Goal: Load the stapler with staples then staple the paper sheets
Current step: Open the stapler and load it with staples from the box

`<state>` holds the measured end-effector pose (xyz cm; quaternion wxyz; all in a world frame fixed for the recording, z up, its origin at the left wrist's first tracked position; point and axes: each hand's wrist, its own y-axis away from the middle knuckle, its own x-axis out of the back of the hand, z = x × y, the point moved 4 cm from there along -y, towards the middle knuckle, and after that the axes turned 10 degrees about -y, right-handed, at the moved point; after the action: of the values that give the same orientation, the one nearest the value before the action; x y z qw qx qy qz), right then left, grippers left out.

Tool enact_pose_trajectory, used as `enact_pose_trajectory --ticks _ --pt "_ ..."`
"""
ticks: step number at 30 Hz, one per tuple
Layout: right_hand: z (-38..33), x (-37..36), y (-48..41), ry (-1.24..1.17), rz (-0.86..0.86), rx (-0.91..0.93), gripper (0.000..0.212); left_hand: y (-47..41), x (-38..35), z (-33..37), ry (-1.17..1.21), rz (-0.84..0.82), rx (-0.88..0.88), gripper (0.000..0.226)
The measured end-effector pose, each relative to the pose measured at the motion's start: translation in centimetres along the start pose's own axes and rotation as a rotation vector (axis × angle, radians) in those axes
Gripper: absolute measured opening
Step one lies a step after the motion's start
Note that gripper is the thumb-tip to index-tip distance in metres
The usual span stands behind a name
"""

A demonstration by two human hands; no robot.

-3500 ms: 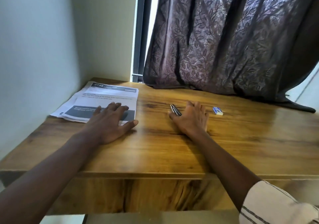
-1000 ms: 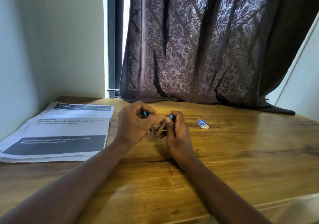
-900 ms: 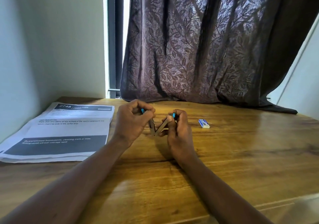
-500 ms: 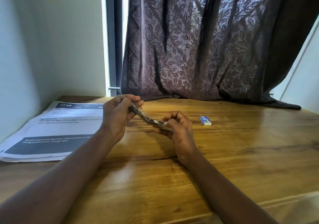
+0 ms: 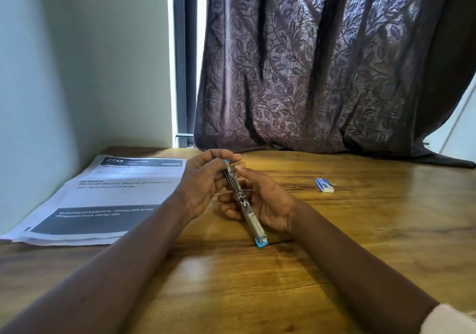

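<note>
**Wooden desk, stapler opened flat between two hands**

Wooden desk (image 5: 360, 230) in a corner, pale wall at left, dark leaf-patterned curtain (image 5: 322, 76) behind.

Stapler (image 5: 243, 202) at the centre, unfolded into one long straight strip, metal channel facing up, blue tip at each end. Near blue end low, at or just above the wood; far end raised toward the curtain. Held by both hands above the desk.

Left hand (image 5: 203, 184) at the far end, fingers curled and closed around the upper blue tip, thumb on top. Right hand (image 5: 265, 199) under the middle part, palm turned inward, fingers bent and gripping the strip from the right side, index fingertip up near the far end.

Small blue and white staple box (image 5: 324, 185) lying flat to the right, well apart from the hands, not touched.

Printed paper sheets (image 5: 103, 197) stacked flat at the left, beside the wall, near the left forearm, number 2748 readable on the dark header.

Edge of light sleeve (image 5: 450, 320) at the bottom right corner.
</note>
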<state>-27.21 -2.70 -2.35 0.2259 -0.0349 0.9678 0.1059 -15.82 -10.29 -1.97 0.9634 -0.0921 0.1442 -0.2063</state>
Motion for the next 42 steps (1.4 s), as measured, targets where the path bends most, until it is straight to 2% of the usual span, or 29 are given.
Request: enact_pose_trajectory --ticks 6,19,25,34,39,42 --pt "0.5 -0.1 -2.2 0.008 0.072 0.077 0.027 -0.5 0.8 -0.3 -0.01 0.007 -0.009 0.014" --pt "0.3 0.3 -2.7 0.047 0.046 0.072 0.023 -0.1 0.4 -0.2 -0.073 0.008 -0.059 0.015" --pt "0.2 0.7 -2.5 0.062 0.036 0.082 0.017 0.3 -0.4 -0.1 -0.106 0.015 -0.085 0.025" --pt "0.4 0.6 -2.2 -0.044 -0.029 0.08 0.03 0.0 0.5 -1.1 -0.106 0.082 -0.022 0.016" --pt "0.7 0.5 -2.7 -0.114 -0.015 0.169 0.043 -0.2 1.0 -1.2 -0.069 0.111 0.017 0.016" --pt "0.8 0.3 -2.4 -0.123 -0.048 0.19 0.028 0.0 1.2 -1.0 -0.075 0.139 0.032 0.019"
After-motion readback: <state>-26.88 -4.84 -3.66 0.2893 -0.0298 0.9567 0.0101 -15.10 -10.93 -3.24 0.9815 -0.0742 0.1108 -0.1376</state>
